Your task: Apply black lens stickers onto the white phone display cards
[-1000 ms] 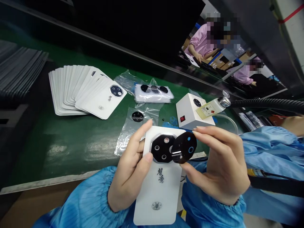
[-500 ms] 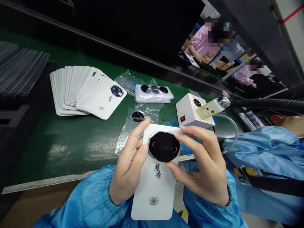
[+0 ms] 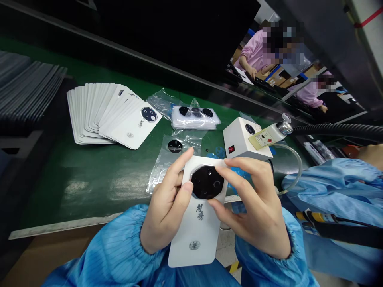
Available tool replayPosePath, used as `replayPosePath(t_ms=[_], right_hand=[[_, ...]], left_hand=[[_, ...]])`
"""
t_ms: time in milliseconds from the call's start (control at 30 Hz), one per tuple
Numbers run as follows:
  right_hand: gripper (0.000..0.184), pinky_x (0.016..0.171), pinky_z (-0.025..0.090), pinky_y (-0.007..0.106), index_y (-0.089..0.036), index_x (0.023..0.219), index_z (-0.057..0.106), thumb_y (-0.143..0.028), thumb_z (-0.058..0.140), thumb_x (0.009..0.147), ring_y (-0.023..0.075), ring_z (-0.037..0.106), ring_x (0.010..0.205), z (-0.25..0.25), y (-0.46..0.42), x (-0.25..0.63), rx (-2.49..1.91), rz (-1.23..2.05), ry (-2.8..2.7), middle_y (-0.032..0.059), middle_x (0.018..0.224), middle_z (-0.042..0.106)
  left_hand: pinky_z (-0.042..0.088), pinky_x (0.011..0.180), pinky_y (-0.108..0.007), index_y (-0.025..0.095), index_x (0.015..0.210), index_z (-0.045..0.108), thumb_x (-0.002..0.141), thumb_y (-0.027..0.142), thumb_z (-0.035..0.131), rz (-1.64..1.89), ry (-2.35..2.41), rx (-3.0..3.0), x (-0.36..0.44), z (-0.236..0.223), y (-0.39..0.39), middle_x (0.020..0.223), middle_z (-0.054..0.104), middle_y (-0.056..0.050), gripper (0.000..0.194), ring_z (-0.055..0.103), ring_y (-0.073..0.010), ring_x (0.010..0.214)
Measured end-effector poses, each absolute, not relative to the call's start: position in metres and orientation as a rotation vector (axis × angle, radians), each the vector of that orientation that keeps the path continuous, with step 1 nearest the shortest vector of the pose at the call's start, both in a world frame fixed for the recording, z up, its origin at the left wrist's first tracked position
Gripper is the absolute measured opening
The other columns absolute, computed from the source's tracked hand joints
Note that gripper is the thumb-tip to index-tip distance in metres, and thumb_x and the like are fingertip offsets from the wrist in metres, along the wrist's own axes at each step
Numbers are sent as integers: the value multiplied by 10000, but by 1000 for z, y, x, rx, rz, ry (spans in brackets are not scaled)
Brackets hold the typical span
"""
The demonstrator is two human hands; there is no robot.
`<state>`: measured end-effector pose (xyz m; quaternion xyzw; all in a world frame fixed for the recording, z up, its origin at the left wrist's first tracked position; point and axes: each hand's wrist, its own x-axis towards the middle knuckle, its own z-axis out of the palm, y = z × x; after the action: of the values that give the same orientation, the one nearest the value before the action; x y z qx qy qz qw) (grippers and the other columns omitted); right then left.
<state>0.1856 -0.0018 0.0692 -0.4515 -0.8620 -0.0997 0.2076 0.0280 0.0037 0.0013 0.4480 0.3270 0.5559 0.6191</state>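
Note:
A white phone back cover (image 3: 191, 227) with dark lettering and a round emblem is tilted up over the bench's front edge. My left hand (image 3: 166, 207) grips its left side, thumb on the front face. Thumb and index finger of my right hand (image 3: 254, 203) pinch a glossy black camera lens plate (image 3: 207, 182) by its right and lower edges. The plate lies over the octagonal camera area and covers most of it. Its seating underneath is hidden. Behind my left fingers, a clear plastic film (image 3: 158, 171) holds another black lens plate (image 3: 175, 146).
Fanned white back covers (image 3: 119, 123) lie at left on the green bench (image 3: 89, 171), beside a dark rack of panels (image 3: 26, 91). A wrapped stack of lens plates (image 3: 194, 119), a white switch box (image 3: 239, 139) and a pump bottle (image 3: 266, 135) stand behind. A co-worker's blue sleeve (image 3: 332, 179) is at right.
The black lens plate has turned and shifted slightly, and now lines up more closely with the camera area. Both hands keep their hold on the cover and plate.

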Motion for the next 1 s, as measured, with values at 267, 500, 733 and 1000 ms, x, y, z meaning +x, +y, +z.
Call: replayPosePath(t_ms=[267,500,733,1000], right_hand=[[389,833,449,453,-114,1132,523,-247,618,779,268,475,1033,72,-4,186,-1278,-275,-2416,145,1116,491],[391,837,449,453,-131,1139,524,-239,615,774,271,483,1029,73,-4,186,-1292,-275,-2417,140,1109,496],[392,832,441,435,-88,1129,550,-223,633,771,264,478,1030,72,-4,185,-1291,-272,-2408,149,1112,492],[393,820,437,429,-82,1115,568,-206,659,753,261,496,1004,71,-9,184,-1256,-299,-2379,145,1084,518]], left_hand=[[495,594,-262,336,1341,384,911,287,447,1271,772,1065,28,2,5,959,687,-2,437,626,-147,680],[492,595,-255,356,1354,359,920,278,433,1237,739,1093,26,0,6,1019,673,-3,447,635,-159,739],[456,508,-214,392,1320,392,916,268,442,1239,739,1056,27,2,6,870,681,22,426,576,-113,589],[432,447,-225,309,1303,438,897,289,462,1265,777,1032,27,3,3,750,677,10,407,553,-121,501]])
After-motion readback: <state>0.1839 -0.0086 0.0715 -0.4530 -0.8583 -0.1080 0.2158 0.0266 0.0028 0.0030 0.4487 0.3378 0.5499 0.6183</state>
